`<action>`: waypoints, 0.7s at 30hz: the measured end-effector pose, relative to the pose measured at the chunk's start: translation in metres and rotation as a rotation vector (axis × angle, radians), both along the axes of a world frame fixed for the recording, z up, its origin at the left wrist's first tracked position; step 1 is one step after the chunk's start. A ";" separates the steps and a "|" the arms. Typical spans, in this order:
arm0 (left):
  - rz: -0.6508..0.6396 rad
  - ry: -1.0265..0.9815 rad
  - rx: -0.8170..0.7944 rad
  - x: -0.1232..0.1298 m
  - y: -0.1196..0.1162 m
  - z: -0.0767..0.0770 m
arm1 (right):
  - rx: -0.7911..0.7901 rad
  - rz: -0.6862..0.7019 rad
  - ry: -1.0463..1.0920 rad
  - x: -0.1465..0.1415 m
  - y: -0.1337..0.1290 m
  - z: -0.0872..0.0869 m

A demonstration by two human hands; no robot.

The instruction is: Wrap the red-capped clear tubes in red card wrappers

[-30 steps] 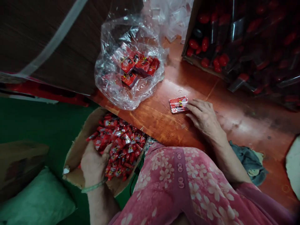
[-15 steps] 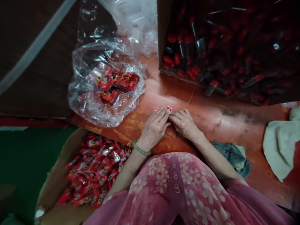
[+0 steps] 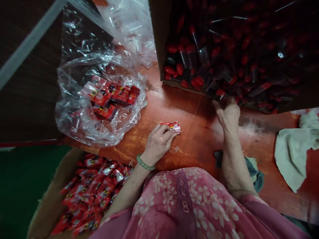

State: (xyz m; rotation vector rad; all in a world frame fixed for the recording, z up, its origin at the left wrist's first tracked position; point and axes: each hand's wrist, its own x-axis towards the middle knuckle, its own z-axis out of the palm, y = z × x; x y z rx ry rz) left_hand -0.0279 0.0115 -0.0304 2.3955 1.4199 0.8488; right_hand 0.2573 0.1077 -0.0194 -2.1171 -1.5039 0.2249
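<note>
A small red printed card (image 3: 171, 126) with a pale, shiny end lies on the table in front of me. My left hand (image 3: 158, 142), with a green bead bracelet on its wrist, has its fingers bent and closed on the card's near edge. Over at the front edge of the large box, my right hand (image 3: 228, 114) reaches in with thumb and fingers apart. Just beyond its fingertips is a clear tube with a red cap (image 3: 220, 93); whether they touch, I cannot tell, as the fingertips are in shadow.
The large carton (image 3: 157, 39) holds many red-capped clear tubes. A clear plastic bag (image 3: 99, 137) of red card packs lies at left, with clear plastic pieces (image 3: 134, 26) behind. Below left, a carton (image 3: 47, 189) holds red packets (image 3: 97, 182). Cloths (image 3: 290, 156) lie at right.
My right hand has left the card beside my left hand and moved forward and right to the tube box. The left hand stays on the card, more of which now shows.
</note>
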 end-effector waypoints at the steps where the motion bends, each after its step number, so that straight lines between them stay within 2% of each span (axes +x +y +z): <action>1: 0.000 0.016 -0.034 0.001 0.000 0.001 | 0.003 -0.054 0.005 0.006 0.008 -0.008; 5: 0.040 0.196 -0.142 0.006 0.000 0.008 | 0.122 -0.083 0.104 0.016 0.031 -0.042; 8: 0.049 0.310 -0.153 0.011 0.001 0.012 | 0.240 -0.043 0.244 0.014 0.038 -0.054; 11: 0.055 0.346 -0.094 0.013 0.004 0.013 | 0.293 0.072 0.399 0.007 0.027 -0.046; 14: 0.070 0.325 -0.060 0.011 0.006 0.009 | 0.231 0.283 0.526 -0.009 -0.003 -0.027; 17: 0.054 0.246 -0.146 0.006 0.007 0.006 | 0.085 0.492 0.528 -0.030 -0.036 -0.012; 21: 0.034 0.066 -0.304 -0.002 0.012 0.008 | -0.029 0.585 0.582 -0.045 -0.065 -0.008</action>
